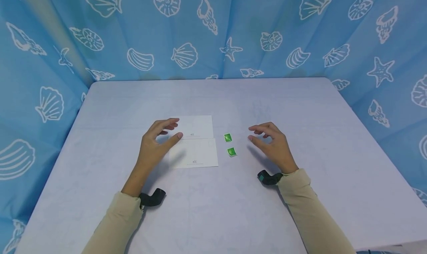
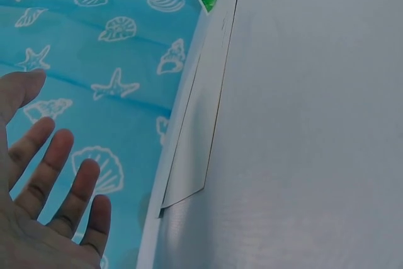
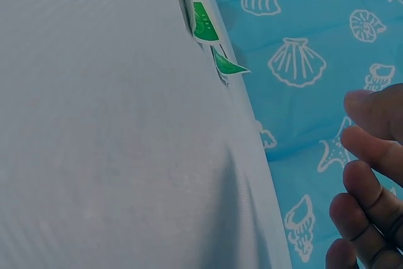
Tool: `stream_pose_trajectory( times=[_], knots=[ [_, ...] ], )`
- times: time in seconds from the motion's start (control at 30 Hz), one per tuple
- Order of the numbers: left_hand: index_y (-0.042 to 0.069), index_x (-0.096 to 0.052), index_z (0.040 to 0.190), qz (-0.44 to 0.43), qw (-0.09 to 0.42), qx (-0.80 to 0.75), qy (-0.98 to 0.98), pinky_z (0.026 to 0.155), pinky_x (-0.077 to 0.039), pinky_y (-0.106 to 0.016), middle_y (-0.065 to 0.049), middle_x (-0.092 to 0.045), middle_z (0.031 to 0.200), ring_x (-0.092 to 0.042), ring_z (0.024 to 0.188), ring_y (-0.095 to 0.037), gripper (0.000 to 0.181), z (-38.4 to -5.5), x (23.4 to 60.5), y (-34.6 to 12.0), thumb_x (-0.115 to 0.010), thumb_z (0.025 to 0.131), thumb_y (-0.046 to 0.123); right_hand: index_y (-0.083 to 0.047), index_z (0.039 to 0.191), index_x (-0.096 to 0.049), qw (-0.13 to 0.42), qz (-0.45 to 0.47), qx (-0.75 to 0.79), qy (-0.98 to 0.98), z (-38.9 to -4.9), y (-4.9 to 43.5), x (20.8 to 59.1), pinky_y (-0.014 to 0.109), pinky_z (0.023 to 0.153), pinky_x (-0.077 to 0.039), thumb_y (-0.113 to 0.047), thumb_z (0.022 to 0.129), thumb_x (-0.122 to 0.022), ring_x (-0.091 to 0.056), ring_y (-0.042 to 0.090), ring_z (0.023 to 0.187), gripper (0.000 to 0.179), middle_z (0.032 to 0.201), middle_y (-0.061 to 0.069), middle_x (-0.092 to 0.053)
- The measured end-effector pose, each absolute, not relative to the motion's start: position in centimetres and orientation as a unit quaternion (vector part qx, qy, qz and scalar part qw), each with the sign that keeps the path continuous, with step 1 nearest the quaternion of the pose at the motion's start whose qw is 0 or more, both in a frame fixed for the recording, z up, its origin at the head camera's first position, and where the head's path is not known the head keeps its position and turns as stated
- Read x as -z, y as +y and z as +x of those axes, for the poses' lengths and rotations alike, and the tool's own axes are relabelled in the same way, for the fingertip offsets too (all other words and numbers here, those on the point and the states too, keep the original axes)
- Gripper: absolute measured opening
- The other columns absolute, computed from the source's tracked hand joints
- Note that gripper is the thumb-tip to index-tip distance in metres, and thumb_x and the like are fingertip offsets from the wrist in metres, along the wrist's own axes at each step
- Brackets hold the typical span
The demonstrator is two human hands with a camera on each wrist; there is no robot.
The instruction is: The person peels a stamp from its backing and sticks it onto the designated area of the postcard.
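Note:
My left hand (image 1: 158,138) hovers over the left side of two white cards, fingers loosely bent and holding nothing. One card (image 1: 200,126) lies behind the other card (image 1: 200,153), their long edges meeting, each with a small dark print. To their right lie two small green stamp-like stickers, a far one (image 1: 228,137) and a near one (image 1: 231,151). In the right wrist view the stickers' edges curl up off the table. My right hand (image 1: 271,143) is held above the table right of the stickers, fingers relaxed, nothing between them.
A white cloth covers the table (image 1: 213,209). Blue curtains (image 1: 213,32) with white shell and starfish prints stand behind it and at both sides. A black wrist camera (image 1: 152,197) is on the left wrist, another black camera (image 1: 268,177) on the right.

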State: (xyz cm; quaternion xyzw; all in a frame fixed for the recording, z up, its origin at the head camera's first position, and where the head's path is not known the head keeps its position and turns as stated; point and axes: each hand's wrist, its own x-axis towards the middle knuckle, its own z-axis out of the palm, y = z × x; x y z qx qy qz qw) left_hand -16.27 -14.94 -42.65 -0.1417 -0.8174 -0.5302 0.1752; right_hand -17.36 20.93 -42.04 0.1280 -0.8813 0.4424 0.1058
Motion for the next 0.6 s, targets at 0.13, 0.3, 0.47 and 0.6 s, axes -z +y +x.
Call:
stream_pose_trajectory(
  times=[0.13,0.3,0.47,0.6],
  knots=[
    [0.034,-0.056,0.124,-0.141,0.177,0.519,-0.824,0.087,-0.042,-0.035,0.009,-0.056,0.116,-0.051,0.104,-0.01,0.045,-16.4,43.1,-15.0,-0.069,0.081,0.037,-0.025,0.109,-0.067,0.105,0.141,-0.444,-0.879,-17.4,20.9,42.2,0.041,0.08,-0.04,-0.041,0.08,-0.069,-0.051,0.014,0.095,0.033,0.103,-0.006,-0.056],
    [0.031,-0.057,0.123,-0.139,0.158,0.534,-0.819,0.088,-0.041,-0.039,0.009,-0.057,0.111,-0.051,0.103,-0.01,0.044,-15.9,42.0,-14.7,-0.069,0.081,0.037,-0.023,0.108,-0.067,0.106,0.153,-0.443,-0.877,-17.4,20.9,42.3,0.042,0.08,-0.041,-0.04,0.08,-0.069,-0.051,0.012,0.094,0.033,0.103,-0.007,-0.056],
    [0.031,-0.058,0.122,-0.139,0.151,0.539,-0.817,0.089,-0.042,-0.04,0.008,-0.058,0.109,-0.052,0.103,-0.01,0.043,-15.6,41.6,-14.6,-0.069,0.081,0.036,-0.02,0.108,-0.067,0.105,0.153,-0.441,-0.878,-17.3,20.8,42.2,0.043,0.079,-0.042,-0.039,0.08,-0.069,-0.052,0.015,0.094,0.034,0.102,-0.01,-0.055],
    [0.03,-0.058,0.123,-0.146,0.156,0.534,-0.818,0.087,-0.043,-0.039,0.009,-0.058,0.108,-0.052,0.102,-0.009,0.044,-15.7,41.8,-14.3,-0.07,0.081,0.036,-0.018,0.108,-0.067,0.1,0.152,-0.442,-0.878,-17.2,20.7,42.2,0.044,0.079,-0.042,-0.039,0.08,-0.069,-0.053,0.02,0.094,0.035,0.102,-0.009,-0.056]
  ],
)
